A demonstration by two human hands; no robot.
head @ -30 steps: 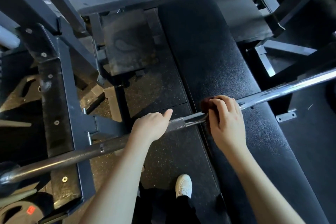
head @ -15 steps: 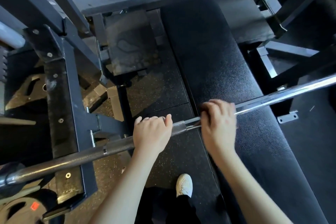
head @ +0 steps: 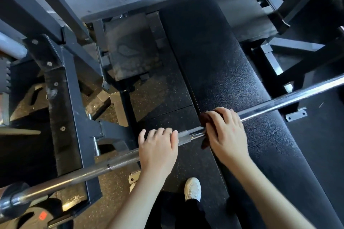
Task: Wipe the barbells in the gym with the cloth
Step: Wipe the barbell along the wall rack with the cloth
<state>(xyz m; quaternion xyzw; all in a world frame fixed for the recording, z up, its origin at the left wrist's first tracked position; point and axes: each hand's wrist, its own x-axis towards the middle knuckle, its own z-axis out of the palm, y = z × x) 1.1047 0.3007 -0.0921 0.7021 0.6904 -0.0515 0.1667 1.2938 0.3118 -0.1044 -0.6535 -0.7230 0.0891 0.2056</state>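
On the chrome barbell — dark cloth

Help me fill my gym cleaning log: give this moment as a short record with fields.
bar: crosses above the bench
left hand: grips the bar's knurled part
right hand: wraps the cloth round the bar
cloth: dark brown, mostly hidden by that hand
shoe: white, below the bar

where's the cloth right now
In the head view the dark cloth sits just right of centre, wrapped on the barbell under the right hand, above the bench pad; the left hand grips the bar beside it.
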